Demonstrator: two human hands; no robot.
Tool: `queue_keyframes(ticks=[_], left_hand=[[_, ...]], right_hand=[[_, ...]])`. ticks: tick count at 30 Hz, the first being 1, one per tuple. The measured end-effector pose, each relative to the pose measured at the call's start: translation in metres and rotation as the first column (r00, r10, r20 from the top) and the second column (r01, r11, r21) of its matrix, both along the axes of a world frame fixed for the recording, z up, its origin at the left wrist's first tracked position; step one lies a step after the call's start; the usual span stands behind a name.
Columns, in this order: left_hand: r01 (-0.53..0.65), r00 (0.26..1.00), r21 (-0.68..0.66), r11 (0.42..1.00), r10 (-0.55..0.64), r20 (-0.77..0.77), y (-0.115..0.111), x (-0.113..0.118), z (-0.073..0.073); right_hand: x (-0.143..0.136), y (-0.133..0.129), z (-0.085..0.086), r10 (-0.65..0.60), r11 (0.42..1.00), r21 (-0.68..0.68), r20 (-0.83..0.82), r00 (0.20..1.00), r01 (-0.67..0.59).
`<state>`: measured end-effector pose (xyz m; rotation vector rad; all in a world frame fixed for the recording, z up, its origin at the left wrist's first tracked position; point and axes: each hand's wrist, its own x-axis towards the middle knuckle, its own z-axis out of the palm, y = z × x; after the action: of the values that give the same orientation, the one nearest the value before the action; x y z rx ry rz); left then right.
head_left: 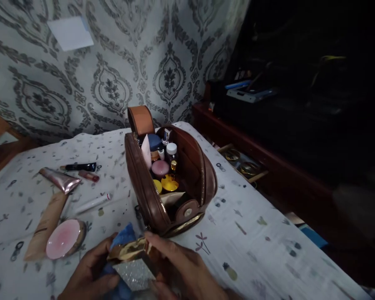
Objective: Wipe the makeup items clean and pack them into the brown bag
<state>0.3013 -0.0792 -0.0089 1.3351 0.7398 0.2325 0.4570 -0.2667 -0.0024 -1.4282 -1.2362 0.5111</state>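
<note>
In the head view, at the bottom middle, my left hand (92, 271) is closed round a blue cloth (125, 235), pressing it against a small box-like item (136, 273) with a glittery silvery face and a shiny gold top. My right hand (184, 266) grips the same glittery item from the right, its thumb and index finger at the gold top edge. Just beyond both hands stands a brown leather toiletry bag (143, 183), unzipped and wide open. Inside it are a white-capped bottle (171, 150), a pink-lidded jar (160, 168), a yellow-gold lid (169, 182) and other cosmetics.
On the patterned sheet (253, 246) to the left lie a pink round compact (65, 239), a beige tube (46, 225), a metallic pink tube (61, 179), a dark tube (81, 166), a small reddish tube (89, 176) and a white pen-like stick (92, 203). Patterned wallpaper rises behind.
</note>
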Motion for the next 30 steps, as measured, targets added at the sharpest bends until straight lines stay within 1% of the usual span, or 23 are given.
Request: queue_keyframes(ticks=[2,3,4,6,8,10,13,15,17,19,21,22,24,27,28,29,30], left_hand=[[-0.038,0.999,0.030,0.999,0.037,0.023,0.003,-0.002,-0.005],[-0.035,0.999,0.047,0.998,0.033,0.039,0.005,-0.004,-0.008],[-0.006,0.998,0.063,0.998,0.003,0.058,0.007,-0.005,-0.011],[0.094,0.989,0.091,0.991,-0.104,0.110,0.009,-0.006,-0.015],[0.169,0.966,0.091,0.981,-0.183,0.183,0.008,-0.005,-0.014],[0.152,0.956,0.051,0.987,-0.160,0.248,0.003,-0.004,-0.010],[0.145,0.943,-0.031,0.989,-0.129,0.306,-0.007,-0.002,0.002],[0.155,0.943,-0.048,0.987,-0.133,0.305,-0.012,-0.001,0.011],[0.133,0.956,0.001,0.991,-0.129,0.262,-0.016,0.002,0.023],[0.087,0.969,0.100,0.991,-0.108,0.224,-0.018,0.007,0.038],[0.053,0.963,0.193,0.980,-0.101,0.249,-0.019,0.015,0.055],[0.058,0.956,0.235,0.970,-0.122,0.268,-0.019,0.020,0.064],[0.082,0.925,0.339,0.937,-0.198,0.323,-0.018,0.032,0.080],[0.081,0.884,0.518,0.851,-0.302,0.358,-0.014,0.055,0.096],[0.066,0.880,0.582,0.811,-0.322,0.350,-0.012,0.062,0.099],[0.055,0.881,0.657,0.752,-0.346,0.323,-0.010,0.069,0.101],[0.041,0.887,0.735,0.677,-0.364,0.286,-0.009,0.076,0.102]], right_hand=[[-0.002,0.000,0.012,-0.057,0.996,0.070,-0.013,0.998,0.057],[-0.003,-0.002,0.019,-0.097,0.991,0.092,-0.009,0.995,0.097],[-0.005,-0.004,0.026,-0.137,0.987,0.088,-0.004,0.990,0.137],[-0.007,-0.007,0.039,-0.204,0.978,0.035,0.012,0.979,0.204],[-0.008,-0.010,0.050,-0.223,0.974,-0.028,0.017,0.975,0.224],[-0.010,-0.009,0.056,-0.206,0.976,-0.068,0.016,0.978,0.207],[-0.016,-0.005,0.061,-0.188,0.978,-0.087,0.048,0.981,0.192],[-0.020,-0.002,0.063,-0.185,0.978,-0.084,0.069,0.980,0.191],[-0.024,-0.001,0.066,-0.176,0.980,-0.081,0.085,0.981,0.183],[-0.024,0.000,0.073,-0.167,0.983,-0.063,0.113,0.980,0.174],[-0.020,-0.001,0.084,-0.176,0.982,-0.036,0.156,0.972,0.183],[-0.017,-0.001,0.091,-0.186,0.981,-0.023,0.179,0.966,0.193],[-0.008,-0.001,0.107,-0.219,0.974,-0.011,0.222,0.950,0.227],[0.016,-0.001,0.129,-0.309,0.948,0.009,0.277,0.910,0.319],[0.026,0.000,0.135,-0.342,0.937,0.033,0.280,0.897,0.347],[0.036,0.000,0.140,-0.357,0.932,0.040,0.280,0.891,0.361],[0.047,0.000,0.144,-0.373,0.925,0.040,0.289,0.882,0.378]])
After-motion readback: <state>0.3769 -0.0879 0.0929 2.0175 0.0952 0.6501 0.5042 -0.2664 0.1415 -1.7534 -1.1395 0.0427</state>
